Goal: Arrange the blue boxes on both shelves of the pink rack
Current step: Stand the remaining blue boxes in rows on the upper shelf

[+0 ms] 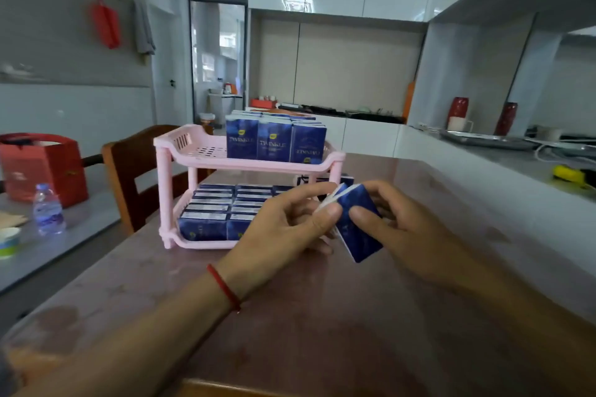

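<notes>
Now both hands, left [283,229] and right [396,229], each have a pinching grip on one blue box [358,232], tilted above the bench [322,316], just near-right of the pink rack [245,163].

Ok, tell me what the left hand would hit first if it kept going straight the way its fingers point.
The left hand already pinches the small dark-blue cardboard box with the right hand. Pushed further, probably the right-hand end of the pink plastic two-shelf rack just beyond, though depth is unclear.
</notes>
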